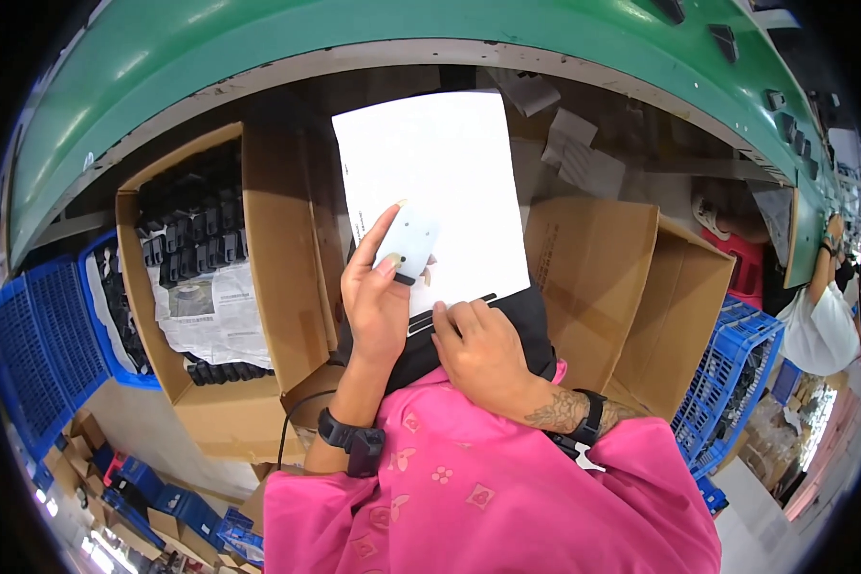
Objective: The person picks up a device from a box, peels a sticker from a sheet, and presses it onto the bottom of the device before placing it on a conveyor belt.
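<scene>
Upright in my left hand [377, 297] is a thin, pale rectangular plate [416, 232] with a few small dark holes and a dark lower edge. My thumb lies across its face and my fingers are behind it. Beneath it a large white sheet [450, 143] is spread over black cloth [521, 316] on my lap. My right hand [483, 349] rests at the sheet's near edge, beside narrow black strips [430, 322]. Its fingers are curled and closed; what they hold, if anything, is hidden.
An open cardboard box [301, 258] with rows of small black parts [196, 234] and newspaper stands to the left. Another open carton [598, 258] and a blue crate [727, 383] are at right. A green table [354, 38] spans the far side. Another person's arm [823, 263] shows far right.
</scene>
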